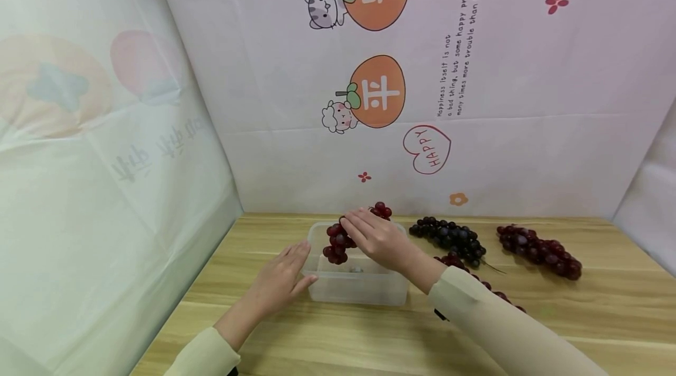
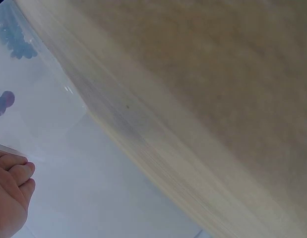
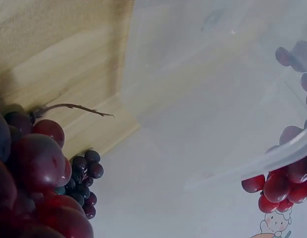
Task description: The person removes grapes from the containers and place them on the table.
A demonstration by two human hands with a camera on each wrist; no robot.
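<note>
A clear plastic box (image 1: 359,291) stands on the wooden table. My right hand (image 1: 382,241) is above it and grips a bunch of red grapes (image 1: 338,241), which hangs over the opening with one end near the far rim. The right wrist view shows part of this red bunch (image 3: 279,191) at the box rim; the hand itself is out of that view. My left hand (image 1: 282,279) rests against the box's left side, fingers extended and thumb apart. In the left wrist view, the fingers of the left hand (image 2: 12,193) lie by the rim.
Right of the box lie a bunch of black grapes (image 1: 449,238) with a thin stem and another red bunch (image 1: 544,253). A further red bunch (image 1: 491,288) is partly hidden by my right sleeve. A printed white cloth (image 1: 296,170) hangs behind the table.
</note>
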